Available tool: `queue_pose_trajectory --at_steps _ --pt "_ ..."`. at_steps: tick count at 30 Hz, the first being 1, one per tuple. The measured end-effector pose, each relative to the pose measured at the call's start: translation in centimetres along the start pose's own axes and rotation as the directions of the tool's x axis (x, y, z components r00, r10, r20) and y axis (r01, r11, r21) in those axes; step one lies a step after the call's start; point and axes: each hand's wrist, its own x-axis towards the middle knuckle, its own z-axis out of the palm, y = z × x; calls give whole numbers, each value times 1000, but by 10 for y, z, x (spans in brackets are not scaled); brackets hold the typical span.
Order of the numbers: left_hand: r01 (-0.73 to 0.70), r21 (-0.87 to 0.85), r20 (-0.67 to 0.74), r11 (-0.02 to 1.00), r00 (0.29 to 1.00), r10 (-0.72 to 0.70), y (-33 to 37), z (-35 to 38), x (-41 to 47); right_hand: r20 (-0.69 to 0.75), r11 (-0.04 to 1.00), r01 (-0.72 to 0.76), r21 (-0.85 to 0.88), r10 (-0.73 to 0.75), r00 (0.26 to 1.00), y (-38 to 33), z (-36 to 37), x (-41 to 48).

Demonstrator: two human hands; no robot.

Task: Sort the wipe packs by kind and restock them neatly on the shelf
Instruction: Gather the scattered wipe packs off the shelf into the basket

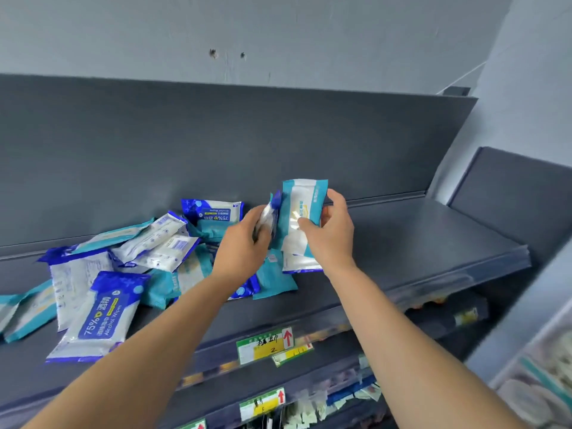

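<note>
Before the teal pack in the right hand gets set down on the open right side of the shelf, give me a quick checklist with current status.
1. Right hand has a firm hold on the upright teal-and-white wipe pack: ok.
2. Left hand holds its own pack, a blue-edged one: ok, but its kind is too blurred to tell.
3. Bare space on the dark grey metal shelf to the right of the hands: ok.
4. Packs sorted by kind: not ok; the mixed pile of blue and teal packs lies jumbled on the left.
5. A second white pack beneath the held one, free or gripped: cannot tell.
</note>
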Motion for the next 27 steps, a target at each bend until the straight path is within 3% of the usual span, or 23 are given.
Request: queue_pose_trajectory --at_steps 6,11,16,20,27 --pt "-125 -309 62 943 987 151 41 19 -48 -239 995 76 -59 -88 967 -7 -61 -59" --pt "-165 -385 170 908 954 246 80 60 -102 -375 987 5 -159 -65 925 9 -133 -118" --pt "-180 -478 315 860 879 359 133 107 -174 -512 960 -84 -269 -69 856 30 -219 -183" --pt "-119 -529 435 840 812 389 177 146 -242 -582 931 -197 -306 -19 813 49 -290 -239" --pt "39 -487 620 872 718 315 269 213 -384 -655 847 -392 -359 70 752 91 -430 -346"
